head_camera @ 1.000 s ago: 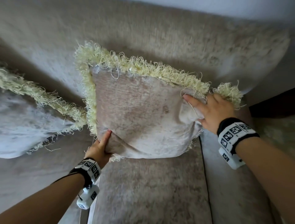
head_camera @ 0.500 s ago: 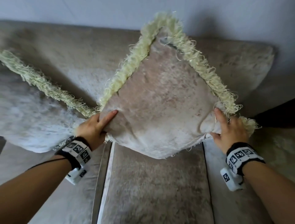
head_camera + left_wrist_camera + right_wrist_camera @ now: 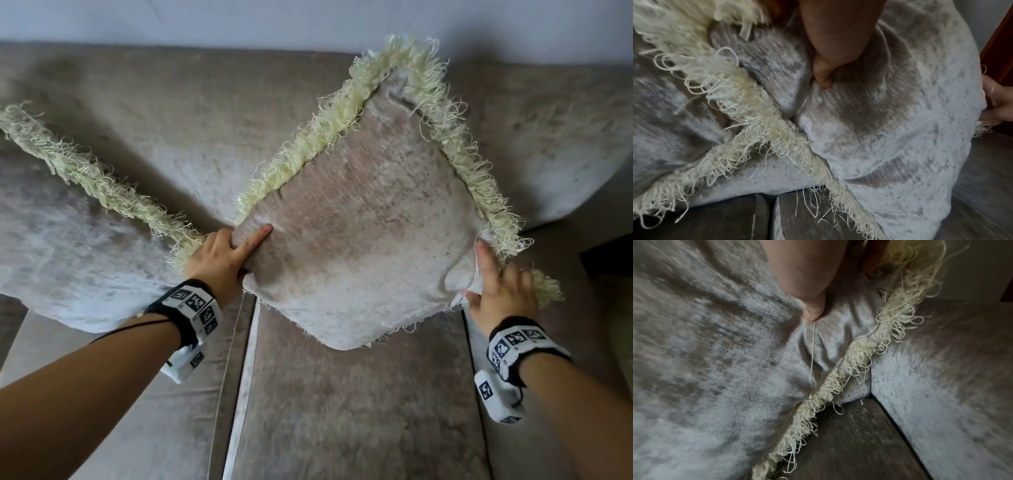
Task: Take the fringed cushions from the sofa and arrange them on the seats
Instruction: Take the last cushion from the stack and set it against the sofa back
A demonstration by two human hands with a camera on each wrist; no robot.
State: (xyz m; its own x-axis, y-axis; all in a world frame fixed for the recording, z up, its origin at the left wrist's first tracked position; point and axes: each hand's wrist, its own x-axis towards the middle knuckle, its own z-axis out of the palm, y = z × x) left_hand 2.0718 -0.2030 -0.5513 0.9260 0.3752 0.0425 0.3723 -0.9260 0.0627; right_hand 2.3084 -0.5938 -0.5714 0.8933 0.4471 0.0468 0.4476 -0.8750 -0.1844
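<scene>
A beige velvet cushion with a cream fringe point(image 3: 363, 219) stands on one corner like a diamond, leaning against the sofa back above the middle seat point(image 3: 359, 411). My left hand point(image 3: 222, 253) grips its left corner, thumb pressed into the front face point(image 3: 824, 81). My right hand point(image 3: 496, 287) grips its right corner, thumb on the fabric point(image 3: 813, 311) and fingers behind the fringe. A second fringed cushion point(image 3: 68, 240) lies to the left, its fringe touching the held one point(image 3: 760, 129).
The sofa back point(image 3: 171, 120) runs across the top, with a pale wall point(image 3: 308, 20) behind. A seam point(image 3: 239, 394) splits the left and middle seats. The sofa arm point(image 3: 941, 386) rises at the right, with a dark gap point(image 3: 606, 253) beyond it.
The cushion has turned from square to standing on a corner. My left hand rose to its left corner and my right hand dropped to its right corner.
</scene>
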